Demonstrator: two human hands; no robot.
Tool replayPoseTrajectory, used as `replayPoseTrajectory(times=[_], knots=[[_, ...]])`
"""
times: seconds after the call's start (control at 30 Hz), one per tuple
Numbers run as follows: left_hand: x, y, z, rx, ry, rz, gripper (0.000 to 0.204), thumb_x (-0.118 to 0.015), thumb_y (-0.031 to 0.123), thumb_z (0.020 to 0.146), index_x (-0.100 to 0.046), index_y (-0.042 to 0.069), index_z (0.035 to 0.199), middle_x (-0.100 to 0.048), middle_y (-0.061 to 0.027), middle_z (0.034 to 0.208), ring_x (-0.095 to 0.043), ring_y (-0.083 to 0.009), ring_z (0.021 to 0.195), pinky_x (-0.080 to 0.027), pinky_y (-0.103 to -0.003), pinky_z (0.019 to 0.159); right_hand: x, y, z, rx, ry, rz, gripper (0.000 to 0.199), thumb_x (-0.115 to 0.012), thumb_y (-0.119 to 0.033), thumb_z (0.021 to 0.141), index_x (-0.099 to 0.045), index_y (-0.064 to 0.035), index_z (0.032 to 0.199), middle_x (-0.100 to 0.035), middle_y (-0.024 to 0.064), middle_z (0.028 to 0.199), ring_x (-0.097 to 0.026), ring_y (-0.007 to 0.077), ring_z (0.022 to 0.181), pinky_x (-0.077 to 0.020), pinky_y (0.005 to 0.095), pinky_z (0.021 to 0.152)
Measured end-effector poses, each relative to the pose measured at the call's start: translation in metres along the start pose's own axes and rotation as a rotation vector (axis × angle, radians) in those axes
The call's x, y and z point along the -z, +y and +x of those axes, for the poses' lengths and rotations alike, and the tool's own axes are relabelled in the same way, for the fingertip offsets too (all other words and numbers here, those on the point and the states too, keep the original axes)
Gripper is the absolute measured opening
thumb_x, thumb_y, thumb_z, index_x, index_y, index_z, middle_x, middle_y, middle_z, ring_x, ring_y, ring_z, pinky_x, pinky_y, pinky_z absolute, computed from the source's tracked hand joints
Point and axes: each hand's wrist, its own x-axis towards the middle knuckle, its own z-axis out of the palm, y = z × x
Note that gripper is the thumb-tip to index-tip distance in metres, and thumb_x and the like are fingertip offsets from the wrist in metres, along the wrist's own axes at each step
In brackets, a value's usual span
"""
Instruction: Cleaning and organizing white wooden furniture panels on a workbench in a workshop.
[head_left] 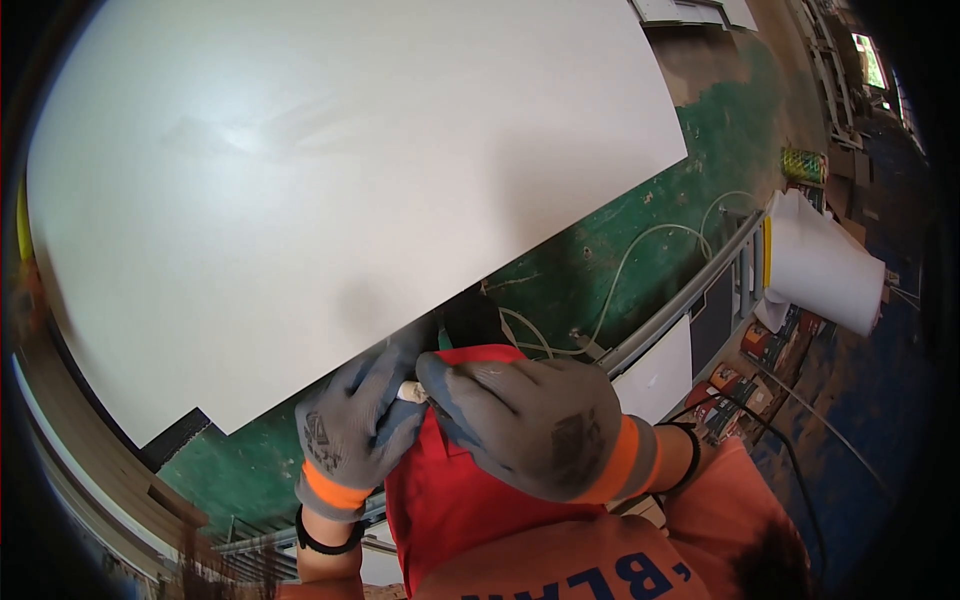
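Both my hands wear grey work gloves with orange cuffs and meet in front of my red apron [470, 500]. A small white cylindrical piece [412, 391] with a brownish end sits between their fingertips; its exact kind is not clear. My left hand [348, 425] is closed around its left side. From the other side my right hand [535, 420] is closed too, thumb and fingers pressed at the piece's right end. Just beyond the hands lies the near edge of a large white panel [380, 200], flat on a green worktable [565, 285].
A pale thin hose [625, 275] loops over the green surface right of the panel. Along the table's right side runs a grey metal rail [690, 285]. Past it stand a white roll [825, 265] and several red boxes [715, 405]. A black cable [790, 450] hangs at the lower right.
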Motion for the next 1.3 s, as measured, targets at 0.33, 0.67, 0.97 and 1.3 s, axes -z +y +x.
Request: replayPoseTrajectory(times=[0.33,0.67,0.97,1.3], knots=[[0.001,0.026,-0.006,0.082,0.237,0.056,0.041,-0.067,0.013,0.071,-0.065,0.0,0.11,-0.058,-0.0148,0.074,-0.057,-0.0288,0.058,-0.046,-0.032,0.056,0.001,-0.007,0.006,0.031,0.088,-0.015,0.033,-0.063,-0.018,0.075,-0.063,-0.0051,0.106,-0.062,0.0031,0.092,-0.06,0.0149,0.07,-0.046,0.0274,0.054],[0.014,0.025,0.0,-0.364,0.323,0.154,0.02,-0.066,0.0,0.063,-0.065,0.005,0.083,-0.067,-0.0099,0.087,-0.059,-0.0184,0.056,-0.042,-0.027,0.044,0.02,0.002,0.016,-0.139,0.079,0.462,0.03,-0.06,-0.008,0.082,-0.06,-0.0015,0.111,-0.066,0.0081,0.087,-0.064,0.0159,0.07,-0.0489,0.0286,0.054],[0.045,-0.008,-0.003,-0.185,0.379,-0.698,0.045,-0.04,0.037,0.094,-0.053,-0.005,0.1,-0.057,-0.0141,0.069,-0.046,-0.016,0.04,-0.04,-0.028,0.036,0.023,0.006,0.024,-0.898,-0.02,1.408,0.026,-0.046,-0.002,0.089,-0.056,0.0009,0.113,-0.066,0.007,0.075,-0.059,0.0078,0.051,-0.0442,0.0217,0.045],[0.041,0.036,0.045,0.428,0.73,-0.64,0.048,-0.04,0.041,0.094,-0.061,-0.003,0.093,-0.053,-0.0125,0.054,-0.038,-0.0152,0.031,-0.029,-0.024,0.031,0.019,0.005,0.028,-0.847,0.048,1.482,0.031,-0.049,-0.019,0.097,-0.049,0.0067,0.113,-0.065,0.0149,0.073,-0.063,0.018,0.051,-0.0447,0.0241,0.04]])
